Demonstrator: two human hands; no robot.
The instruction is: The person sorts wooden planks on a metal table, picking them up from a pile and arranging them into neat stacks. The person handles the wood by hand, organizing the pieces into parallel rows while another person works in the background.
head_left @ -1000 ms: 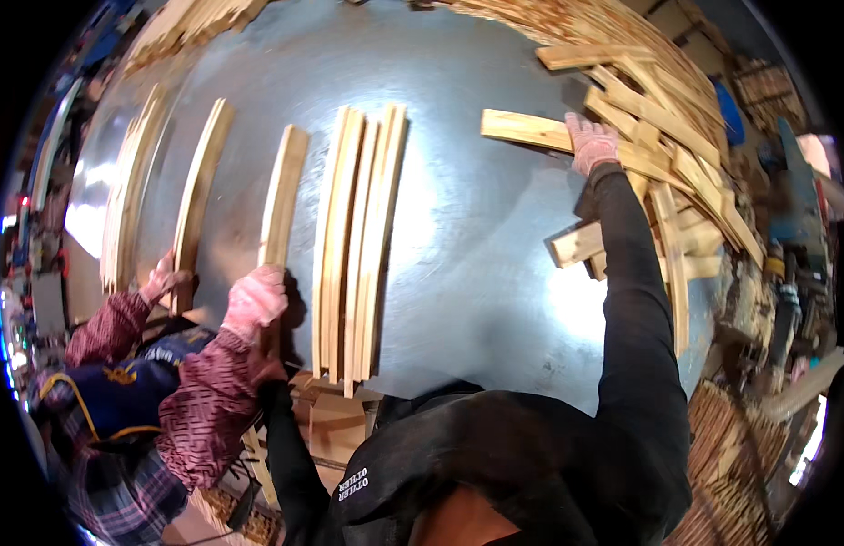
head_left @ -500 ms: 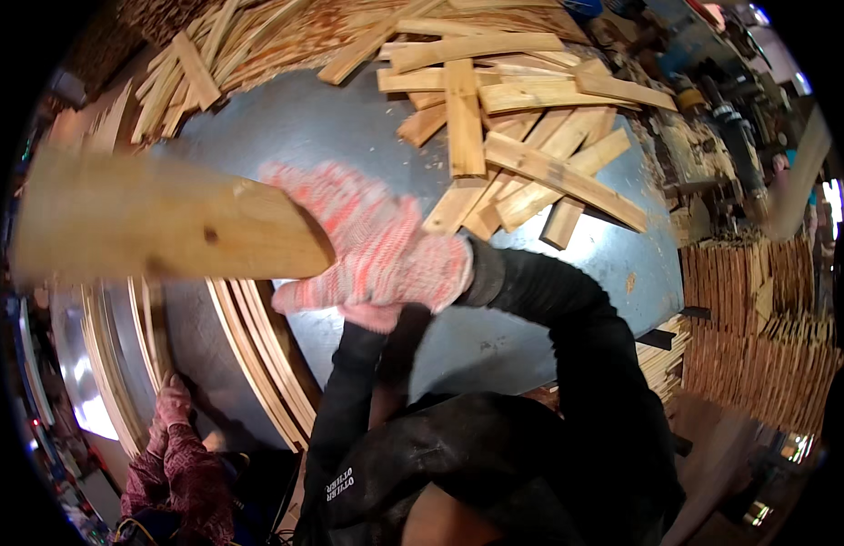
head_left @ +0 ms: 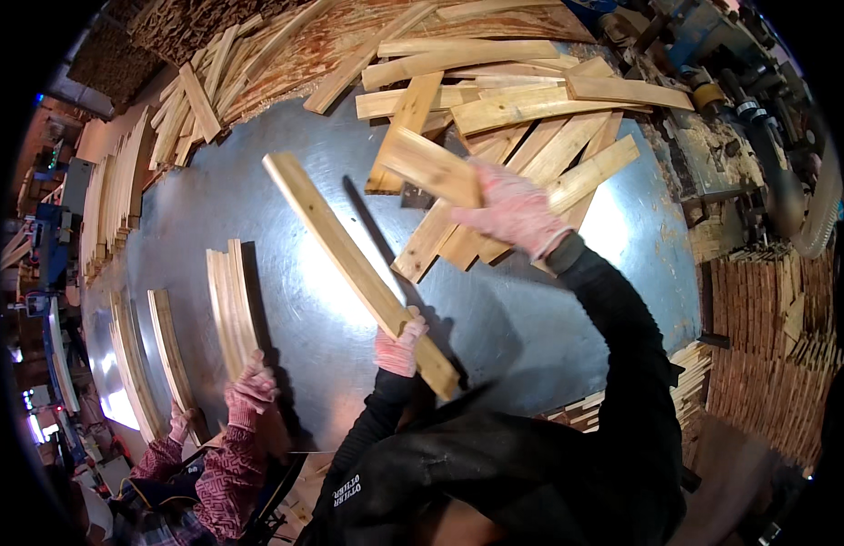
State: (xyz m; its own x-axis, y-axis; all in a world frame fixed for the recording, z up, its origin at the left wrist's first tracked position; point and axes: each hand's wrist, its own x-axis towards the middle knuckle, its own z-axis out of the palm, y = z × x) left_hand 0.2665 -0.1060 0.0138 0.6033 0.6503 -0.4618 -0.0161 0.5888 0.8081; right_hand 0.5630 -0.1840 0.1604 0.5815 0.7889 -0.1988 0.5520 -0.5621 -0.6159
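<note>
Wooden long slat [head_left: 354, 264] gripped by left hand [head_left: 399, 346]; right hand [head_left: 513, 211] holds short board [head_left: 431, 166], fingers hidden; co-worker's gloved hand [head_left: 251, 393] near left on slat stack [head_left: 231, 305].

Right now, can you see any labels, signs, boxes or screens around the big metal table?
Small white printed label: on the person's black jacket at the bottom of the picture, a short pale patch on dark cloth.
Glowing blue and white lights: at the far left edge; too blurred to tell if they are screens.
No boxes or signs show.

Pale wooden slats [head_left: 358, 264], grey metal table [head_left: 531, 328], pink speckled gloves [head_left: 513, 211].
</note>
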